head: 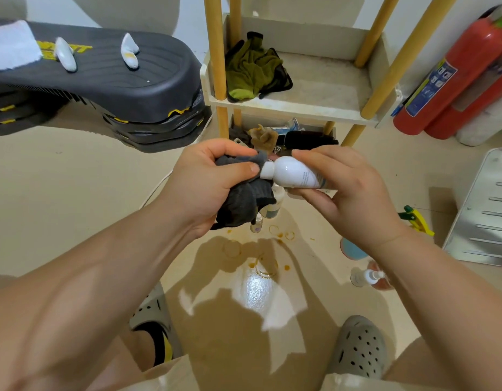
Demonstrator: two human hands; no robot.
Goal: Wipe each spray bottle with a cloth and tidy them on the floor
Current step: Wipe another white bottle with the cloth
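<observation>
My right hand (pixel 348 190) grips a white bottle (pixel 295 172) held sideways, its white cap pointing left. My left hand (pixel 204 179) grips a dark grey cloth (pixel 244 198) bunched against the bottle's cap and neck; my thumb presses the cloth there. Both hands are above the floor in front of a shelf. Under them on the floor stand a small clear bottle (pixel 257 222) and a larger pale bottle (pixel 275 204), partly hidden by the cloth. A small clear spray bottle (pixel 367 276) lies at the right beside a reddish one (pixel 381 282) and a blue-topped object (pixel 353 249).
A wooden shelf unit (pixel 295 105) stands ahead with a green cloth (pixel 252 71) on it and clutter beneath. Stacked black step platforms (pixel 103 88) sit at left, red fire extinguishers (pixel 464 80) and a metal rack (pixel 487 210) at right. Orange ring stains (pixel 261 249) mark the floor. My feet in grey clogs (pixel 360 348) are below.
</observation>
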